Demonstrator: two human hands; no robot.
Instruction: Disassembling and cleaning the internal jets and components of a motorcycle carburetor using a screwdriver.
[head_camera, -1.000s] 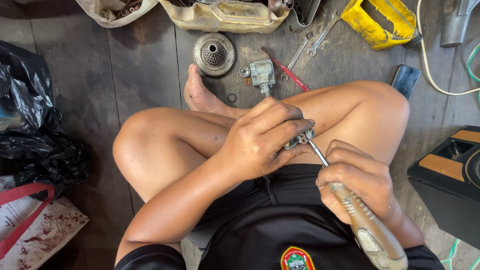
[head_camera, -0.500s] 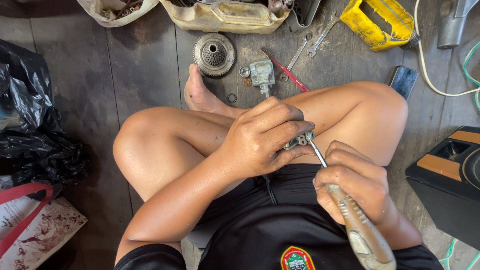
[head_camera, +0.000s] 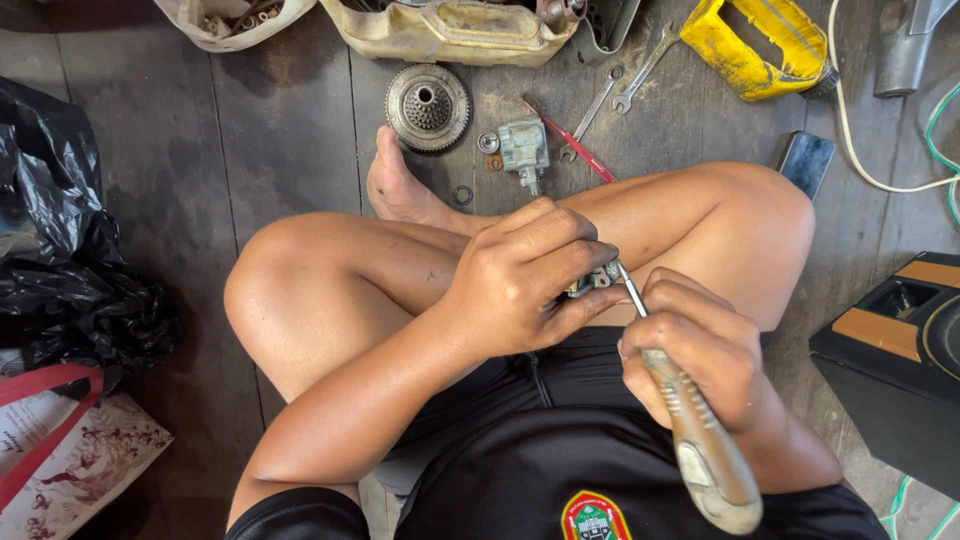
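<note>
Since the earlier frames the screwdriver (head_camera: 690, 425) handle has dropped slightly lower and nearer the torso; the hands otherwise hold their station over the crossed legs.

Left of the small metal part (head_camera: 592, 280), the left hand (head_camera: 520, 285) is wrapped around it, fingers pressed together over the top and thumb underneath, so most of the part is hidden. The part sits just above the lap, between the two hands. Right of it, the right hand (head_camera: 695, 345) is clenched on the worn screwdriver handle, the shaft angled up with its tip meeting the part.

Beyond the part, on the plank floor (head_camera: 290, 130), lie a round gear-like disc (head_camera: 428, 106), a small grey casting (head_camera: 524, 148), spanners (head_camera: 612, 95) and a yellow tool (head_camera: 762, 45).

Risk, in my judgement: the tip could slip off the fastener and strike the left fingers or the bare thigh directly beneath, as the part is steadied by hand only. A loosened screw could fall between the floorboards.
</note>
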